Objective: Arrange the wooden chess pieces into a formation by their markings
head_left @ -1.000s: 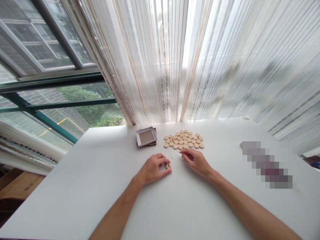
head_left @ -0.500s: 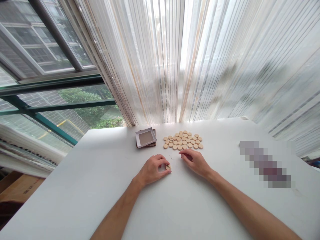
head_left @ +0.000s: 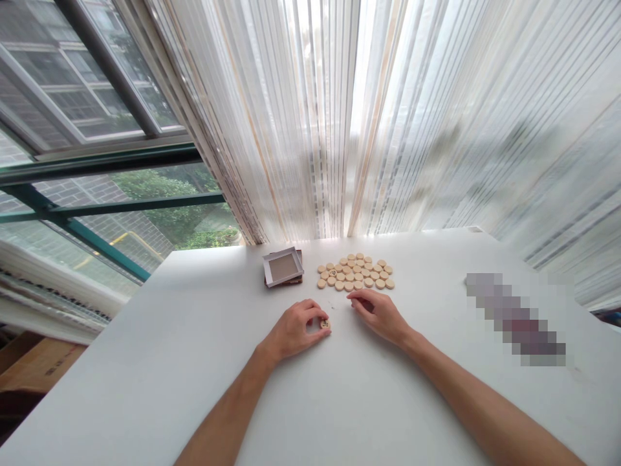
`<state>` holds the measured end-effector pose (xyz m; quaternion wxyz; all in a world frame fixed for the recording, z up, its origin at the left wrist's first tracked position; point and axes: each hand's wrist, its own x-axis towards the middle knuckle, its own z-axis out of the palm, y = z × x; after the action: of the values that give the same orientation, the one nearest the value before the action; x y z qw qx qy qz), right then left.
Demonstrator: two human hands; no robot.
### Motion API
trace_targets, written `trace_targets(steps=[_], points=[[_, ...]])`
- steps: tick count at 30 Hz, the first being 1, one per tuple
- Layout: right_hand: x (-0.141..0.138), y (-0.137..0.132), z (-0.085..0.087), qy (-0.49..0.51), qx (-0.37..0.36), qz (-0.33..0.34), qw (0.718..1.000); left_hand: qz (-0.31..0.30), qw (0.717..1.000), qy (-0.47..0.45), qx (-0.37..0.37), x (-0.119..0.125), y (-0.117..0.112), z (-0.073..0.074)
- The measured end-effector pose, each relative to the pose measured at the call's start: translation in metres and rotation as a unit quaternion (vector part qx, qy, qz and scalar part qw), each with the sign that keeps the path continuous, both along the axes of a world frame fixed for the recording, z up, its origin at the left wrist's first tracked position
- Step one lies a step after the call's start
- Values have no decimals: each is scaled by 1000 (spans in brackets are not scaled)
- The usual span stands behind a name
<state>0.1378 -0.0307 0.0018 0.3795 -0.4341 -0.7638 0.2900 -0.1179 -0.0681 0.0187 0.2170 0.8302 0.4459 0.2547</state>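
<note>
Between the thumb and fingers of my left hand (head_left: 297, 329) is a round wooden Chinese chess piece (head_left: 325, 324), its dark marking turned up, low at the white table's surface. My right hand (head_left: 381, 315) rests to the right of it, fingers loosely bent and nothing visible in them. Just beyond both hands lies a spread of similar wooden chess pieces (head_left: 358, 277), mostly with blank sides up. One among them, a marked piece (head_left: 332, 273), shows a dark character near the left side of the group.
A shallow open box (head_left: 284, 266) sits on a brown box part left of the pieces. The white table (head_left: 194, 362) reaches back to a striped curtain (head_left: 310, 129). A pixelated object (head_left: 517, 320) lies at the right. A cardboard box (head_left: 41, 366) stands lower left, beside the table.
The chess piece in my left fingers has shifted very slightly left and turned a little. My right hand and the spread of pieces look the same.
</note>
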Motion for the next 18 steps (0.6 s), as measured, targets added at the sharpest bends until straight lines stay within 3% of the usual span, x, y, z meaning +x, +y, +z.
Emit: trace_targets(steps=[11,18], points=[[0,0,-2,5,2,-5,1000,-1,1000,-2,1,0,-1,2],[2,2,0,19,25,-7,999,32,997,-64,-10,1,6,-3]])
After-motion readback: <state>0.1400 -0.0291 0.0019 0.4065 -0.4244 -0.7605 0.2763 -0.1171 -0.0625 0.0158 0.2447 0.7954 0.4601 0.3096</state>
